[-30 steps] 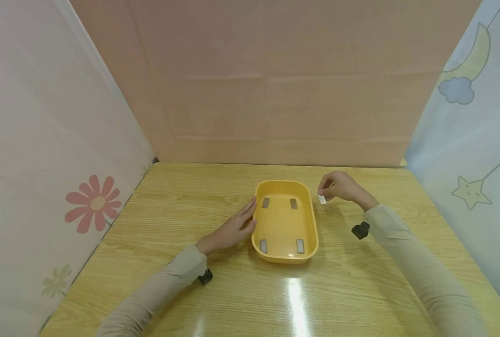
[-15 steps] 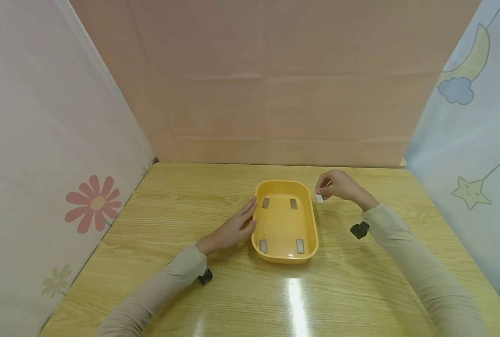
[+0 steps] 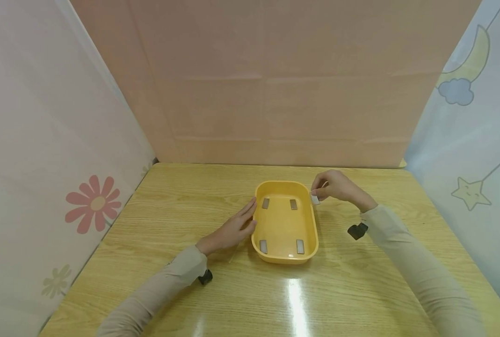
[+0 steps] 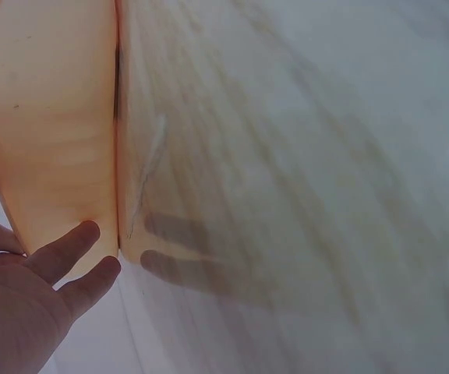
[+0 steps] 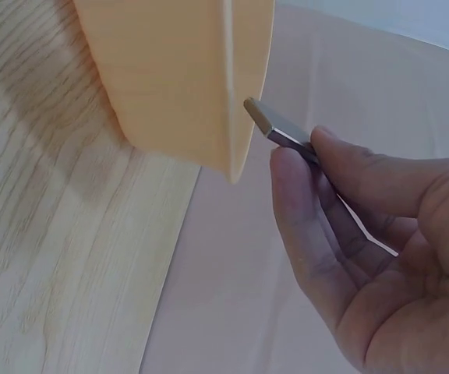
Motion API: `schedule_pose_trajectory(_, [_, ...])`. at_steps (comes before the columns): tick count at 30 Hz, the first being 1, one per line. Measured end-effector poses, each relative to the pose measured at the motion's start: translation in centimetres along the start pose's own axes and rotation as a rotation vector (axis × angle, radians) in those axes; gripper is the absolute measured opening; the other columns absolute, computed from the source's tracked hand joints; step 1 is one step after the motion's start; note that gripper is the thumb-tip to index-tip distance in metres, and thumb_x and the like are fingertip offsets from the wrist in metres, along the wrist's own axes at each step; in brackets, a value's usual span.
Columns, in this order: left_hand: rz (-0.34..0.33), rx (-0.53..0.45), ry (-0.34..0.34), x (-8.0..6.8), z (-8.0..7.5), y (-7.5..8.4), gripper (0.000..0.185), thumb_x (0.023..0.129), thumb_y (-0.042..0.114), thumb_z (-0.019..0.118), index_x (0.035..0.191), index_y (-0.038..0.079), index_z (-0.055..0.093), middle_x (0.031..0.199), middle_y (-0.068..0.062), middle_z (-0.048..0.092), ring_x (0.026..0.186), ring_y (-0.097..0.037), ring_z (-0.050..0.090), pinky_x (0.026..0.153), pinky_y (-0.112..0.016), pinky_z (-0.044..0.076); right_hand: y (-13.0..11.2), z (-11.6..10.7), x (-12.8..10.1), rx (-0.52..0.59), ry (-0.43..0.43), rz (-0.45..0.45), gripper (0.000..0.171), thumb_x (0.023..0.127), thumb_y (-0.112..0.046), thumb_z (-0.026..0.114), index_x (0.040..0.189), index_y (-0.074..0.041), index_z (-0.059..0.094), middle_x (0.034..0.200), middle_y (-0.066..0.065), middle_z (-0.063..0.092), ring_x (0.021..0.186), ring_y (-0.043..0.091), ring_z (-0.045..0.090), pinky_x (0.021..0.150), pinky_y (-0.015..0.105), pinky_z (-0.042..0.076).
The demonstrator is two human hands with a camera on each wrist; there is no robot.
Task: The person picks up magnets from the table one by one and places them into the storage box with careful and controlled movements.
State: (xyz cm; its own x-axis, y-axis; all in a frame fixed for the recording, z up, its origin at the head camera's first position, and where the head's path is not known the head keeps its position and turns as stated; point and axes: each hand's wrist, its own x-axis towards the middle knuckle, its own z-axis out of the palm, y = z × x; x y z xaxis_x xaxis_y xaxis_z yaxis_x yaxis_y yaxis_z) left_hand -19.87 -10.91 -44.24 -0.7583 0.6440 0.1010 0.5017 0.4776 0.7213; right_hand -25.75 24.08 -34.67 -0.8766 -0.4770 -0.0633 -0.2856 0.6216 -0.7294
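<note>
Left hand (image 3: 233,229): fingers straight, resting against the yellow tray (image 3: 285,255), frame centre.
Right hand (image 3: 338,186): pinching a small grey bar (image 3: 315,200) beside the tray's upper-right rim.
Surface (image 3: 174,210): light wood.

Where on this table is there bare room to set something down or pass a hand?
The wooden table lies bare between the yellow tray and the near edge, left of the left hand, and beyond the tray toward the pink backdrop. It is crowded at the tray's sides: the left hand presses one wall; the right hand pinches a small metal piece at the other rim.
</note>
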Motion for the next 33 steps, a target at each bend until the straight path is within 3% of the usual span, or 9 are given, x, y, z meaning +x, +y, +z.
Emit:
schedule_pose_trajectory(9, [0.005,-0.001,0.001,0.0,0.0,0.0,0.061,0.108,0.020,0.044,0.156,-0.002,0.014,0.166,-0.004,0.000,0.148,-0.017,0.010,0.115,-0.037,0.024,-0.8,0.5,0.1,0.053,-0.028,-0.035,0.005,0.093,-0.002,0.068,0.093,0.003,0.069,0.086,0.012,0.067,0.073,0.030,0.069,0.067,0.033,0.059])
schedule_pose_trajectory(20, [0.001,0.005,0.004,-0.1,0.0,0.1,0.061,0.108,0.020,0.044,0.156,-0.002,0.014,0.166,-0.004,0.000,0.148,-0.018,0.009,0.115,-0.037,0.024,-1.5,1.6,0.3,0.145,-0.083,-0.054,0.006,0.092,0.003,0.067,0.094,0.008,0.068,0.089,0.018,0.067,0.076,0.032,0.069,0.068,0.036,0.059])
schedule_pose_trajectory(24, [0.008,0.013,0.008,-0.1,-0.1,0.2,0.061,0.108,0.020,0.043,0.156,-0.002,0.014,0.166,-0.005,0.000,0.148,-0.019,0.009,0.115,-0.039,0.024,-1.4,2.0,0.4,0.137,-0.100,-0.089,0.005,0.093,0.001,0.067,0.093,0.007,0.068,0.088,0.016,0.067,0.074,0.029,0.069,0.067,0.035,0.060])
schedule_pose_trajectory(30, [0.008,0.012,0.005,-0.1,-0.1,0.0,0.061,0.108,0.019,0.044,0.156,-0.002,0.014,0.166,-0.005,0.000,0.148,-0.019,0.010,0.116,-0.039,0.023,-1.0,2.5,0.7,0.127,-0.113,-0.107,0.006,0.093,0.000,0.067,0.093,0.006,0.069,0.088,0.015,0.067,0.074,0.027,0.069,0.070,0.044,0.059])
schedule_pose_trajectory(33, [0.008,0.010,0.005,-0.1,-0.1,-0.1,0.061,0.108,0.020,0.044,0.156,-0.002,0.014,0.166,-0.005,0.000,0.148,-0.019,0.009,0.116,-0.039,0.022,-1.3,2.7,0.7,0.134,-0.118,-0.098,0.007,0.093,-0.001,0.068,0.093,0.006,0.069,0.088,0.015,0.068,0.074,0.028,0.069,0.069,0.041,0.060])
